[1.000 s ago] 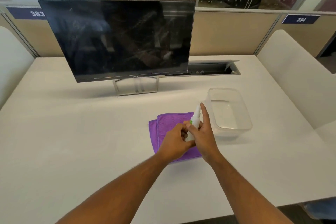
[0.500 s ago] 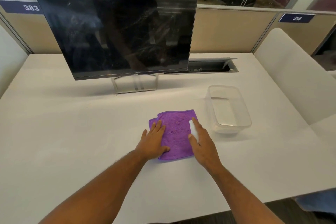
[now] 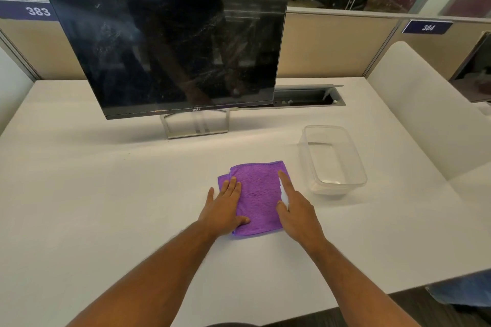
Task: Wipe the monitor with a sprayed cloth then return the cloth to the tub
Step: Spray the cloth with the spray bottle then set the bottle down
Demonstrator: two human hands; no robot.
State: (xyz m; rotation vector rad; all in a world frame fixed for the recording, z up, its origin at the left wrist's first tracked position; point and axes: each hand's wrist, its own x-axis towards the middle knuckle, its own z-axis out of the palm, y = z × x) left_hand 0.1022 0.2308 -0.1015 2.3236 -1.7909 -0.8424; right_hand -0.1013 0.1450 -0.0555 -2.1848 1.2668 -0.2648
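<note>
A second ago both hands met over the purple microfibre cloth [image 3: 259, 195], working a small white spray bottle [image 3: 283, 194] held upright; now the left hand [image 3: 225, 206] lies flat on the cloth's left part, fingers straight and together, thumb spread onto the near edge, pinning it to the white desk [image 3: 106, 194]. The right hand [image 3: 296, 210] has tipped the bottle down over the cloth's right edge: its forefinger lies stretched along the top of the bottle, pointing away, while the other fingers are hidden under the hand, so it seems to be wrapped round the bottle, though the grip itself is mostly out of sight. Over the last half second the pose has hardly shifted. I judge this to be the spraying step, in hand or just finishing; no mist or wet patch can be made out on the cloth. The folded cloth sits near the middle of the desk, just left of the clear plastic tub [image 3: 358, 167], apart from it. The Dell monitor [image 3: 172, 53] stands farther back and to the left, its dark screen streaked and dusty, so the wipe looks not yet begun. Next the bottle would need setting down and the cloth lifting toward the screen.
</note>
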